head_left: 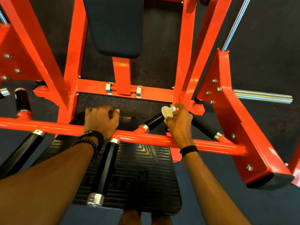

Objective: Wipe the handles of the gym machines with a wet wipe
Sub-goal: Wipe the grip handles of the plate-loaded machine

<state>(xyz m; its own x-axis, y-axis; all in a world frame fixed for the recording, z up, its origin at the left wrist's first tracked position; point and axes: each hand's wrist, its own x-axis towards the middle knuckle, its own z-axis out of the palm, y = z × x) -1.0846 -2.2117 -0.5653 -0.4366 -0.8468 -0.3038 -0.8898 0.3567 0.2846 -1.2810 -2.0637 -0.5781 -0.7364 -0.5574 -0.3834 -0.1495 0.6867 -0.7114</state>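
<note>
Status: wiping is in progress on one handle; judged from this view, several handles on the machine remain to be done, and nothing shows which are already clean.

The right hand (177, 120) pinches a crumpled wet wipe (167, 112) between thumb and fingers, pressing it against the far end of an angled black handle (153, 122). The grip is pressed together around the wipe. The left hand (101, 120) rests with its heel on the red crossbar (146, 139), fingers loosely curled and holding nothing.

The wipe is small, whitish and bunched into a wad, slightly discoloured. The handle under it is glossy black with a silver collar at its base.

Other handles in view:
- a long handle (106, 168) pointing toward the person, below the crossbar;
- a second angled handle (205, 127) just right of the right hand;
- a handle (21, 154) at lower left;
- a short upright handle (22, 100) at far left.

A ridged black footplate (138, 184) lies beneath.
</note>
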